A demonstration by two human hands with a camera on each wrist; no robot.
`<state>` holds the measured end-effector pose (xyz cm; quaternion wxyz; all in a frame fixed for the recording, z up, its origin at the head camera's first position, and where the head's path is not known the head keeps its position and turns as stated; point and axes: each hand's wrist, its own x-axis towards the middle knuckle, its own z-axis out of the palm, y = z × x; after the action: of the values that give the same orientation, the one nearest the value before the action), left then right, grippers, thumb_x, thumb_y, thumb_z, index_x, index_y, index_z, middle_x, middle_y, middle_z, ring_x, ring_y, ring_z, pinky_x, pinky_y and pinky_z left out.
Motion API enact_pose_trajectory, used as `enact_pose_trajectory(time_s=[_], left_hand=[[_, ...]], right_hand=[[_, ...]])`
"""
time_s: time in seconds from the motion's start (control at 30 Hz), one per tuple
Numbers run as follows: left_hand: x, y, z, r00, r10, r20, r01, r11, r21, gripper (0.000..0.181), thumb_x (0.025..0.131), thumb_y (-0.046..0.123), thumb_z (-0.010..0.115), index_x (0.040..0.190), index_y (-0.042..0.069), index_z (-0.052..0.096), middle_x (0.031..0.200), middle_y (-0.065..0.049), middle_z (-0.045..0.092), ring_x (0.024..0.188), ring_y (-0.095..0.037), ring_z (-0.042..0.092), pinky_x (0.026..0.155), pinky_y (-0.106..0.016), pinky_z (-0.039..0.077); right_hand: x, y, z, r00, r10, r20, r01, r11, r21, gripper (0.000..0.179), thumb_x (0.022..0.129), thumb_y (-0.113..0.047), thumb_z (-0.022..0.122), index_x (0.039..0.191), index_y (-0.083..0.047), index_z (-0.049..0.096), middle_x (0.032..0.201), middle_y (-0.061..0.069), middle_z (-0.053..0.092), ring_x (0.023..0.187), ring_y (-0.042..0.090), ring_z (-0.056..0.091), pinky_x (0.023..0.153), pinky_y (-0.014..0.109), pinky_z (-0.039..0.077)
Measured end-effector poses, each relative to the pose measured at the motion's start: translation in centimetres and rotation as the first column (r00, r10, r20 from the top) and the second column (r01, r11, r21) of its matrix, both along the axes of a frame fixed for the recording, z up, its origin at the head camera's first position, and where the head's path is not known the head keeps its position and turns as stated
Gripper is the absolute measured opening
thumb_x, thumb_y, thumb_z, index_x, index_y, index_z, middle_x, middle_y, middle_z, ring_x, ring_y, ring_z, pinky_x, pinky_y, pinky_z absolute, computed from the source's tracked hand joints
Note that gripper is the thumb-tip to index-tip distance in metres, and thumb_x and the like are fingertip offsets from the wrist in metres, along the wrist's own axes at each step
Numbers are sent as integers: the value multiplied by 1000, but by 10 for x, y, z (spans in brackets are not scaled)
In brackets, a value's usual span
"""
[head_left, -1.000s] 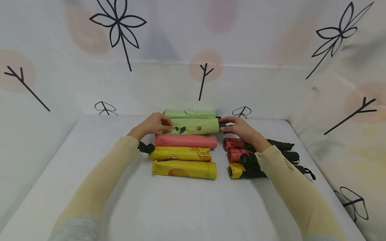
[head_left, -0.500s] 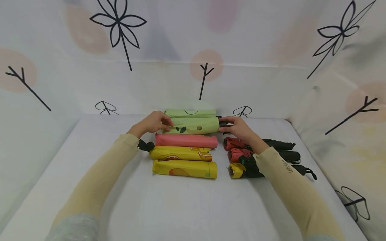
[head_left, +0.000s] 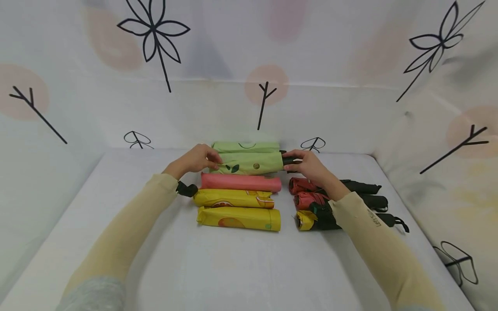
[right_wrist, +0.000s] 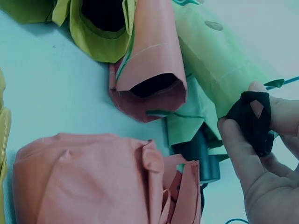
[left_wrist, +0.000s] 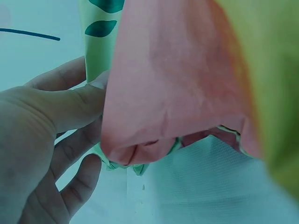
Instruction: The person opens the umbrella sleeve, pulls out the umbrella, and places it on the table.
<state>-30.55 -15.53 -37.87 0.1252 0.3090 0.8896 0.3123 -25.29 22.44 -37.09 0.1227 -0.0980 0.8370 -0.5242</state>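
A folded umbrella (head_left: 249,163) in a light green cover printed with leaves lies across the back of the table. My left hand (head_left: 197,158) pinches the cover's left end between thumb and fingers, also seen in the left wrist view beside a pink cover (left_wrist: 163,84). At the other end, my right hand (head_left: 309,166) grips the black end piece (right_wrist: 254,121) with its strap. Behind it lies a second light green cover (head_left: 247,147). In the right wrist view, a black handle (right_wrist: 198,156) shows under the green cover.
In front lie a pink cover (head_left: 241,182) and two yellow covers (head_left: 233,198), one with a black piece (head_left: 187,188) at its left end. Under my right forearm are red umbrellas (head_left: 301,185) and a yellow one (head_left: 305,220). A patterned cloth wall (head_left: 218,108) stands behind.
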Motion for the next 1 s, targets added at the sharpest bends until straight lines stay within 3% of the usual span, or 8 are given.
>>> enact_pose_trajectory(time_s=[0.43, 0.77, 1.0], left_hand=[[2, -4, -4, 1000, 16, 2, -16, 1000, -15, 16, 90, 9, 74, 106, 7, 77, 102, -5, 73, 94, -22, 67, 83, -41, 54], [4, -3, -2, 1000, 3, -10, -3, 1000, 7, 16, 90, 8, 74, 106, 6, 77, 101, -5, 73, 92, -22, 68, 85, -42, 54], [3, -2, -1, 1000, 3, -11, -3, 1000, -8, 17, 91, 8, 73, 108, 6, 77, 100, -5, 73, 93, -22, 67, 85, -41, 54]], right_hand=[[4, 11, 5, 1000, 30, -9, -30, 999, 17, 43, 98, -9, 65, 139, -4, 58, 151, 20, 40, 129, 35, 51, 100, 56, 44], [5, 18, 2, 998, 30, -63, -27, 998, 61, 40, 96, -14, 69, 135, -8, 64, 145, 15, 50, 114, 26, 63, 93, 41, 51], [10, 15, 4, 996, -3, -89, 6, 999, 38, 38, 97, -12, 66, 135, -5, 63, 145, 16, 50, 119, 30, 60, 98, 47, 48]])
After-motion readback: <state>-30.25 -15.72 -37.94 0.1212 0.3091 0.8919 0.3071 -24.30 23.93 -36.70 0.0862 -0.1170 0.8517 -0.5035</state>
